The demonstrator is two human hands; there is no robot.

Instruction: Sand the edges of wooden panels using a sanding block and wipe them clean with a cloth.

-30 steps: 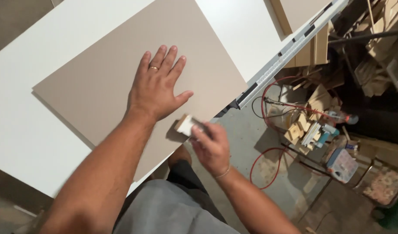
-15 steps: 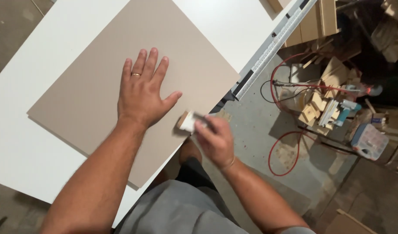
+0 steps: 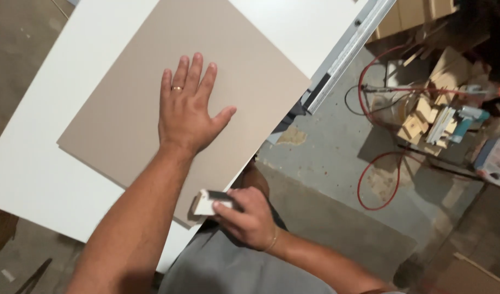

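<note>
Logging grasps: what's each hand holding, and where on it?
Right hand grips a small white block by its near end, against the beige panel edge. Left hand holds nothing, flat on the panel.

We wore a gold ring (image 3: 177, 88) on our left hand (image 3: 185, 111), bare forearms, and grey trousers (image 3: 222, 269).

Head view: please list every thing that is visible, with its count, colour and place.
Beige panel: one, beige, flat on the white board.
White board: one, white, under the panel.
Small block: one, white with a dark face, at the panel's near edge.
Metal rail: one, grey, along the board's right edge.
Red hose: one, red, on the concrete floor.
Wood offcuts: several, pale, on the floor at right.
Left hand: flat on the panel, wears a ring.
Right hand: grips the small block.
</note>
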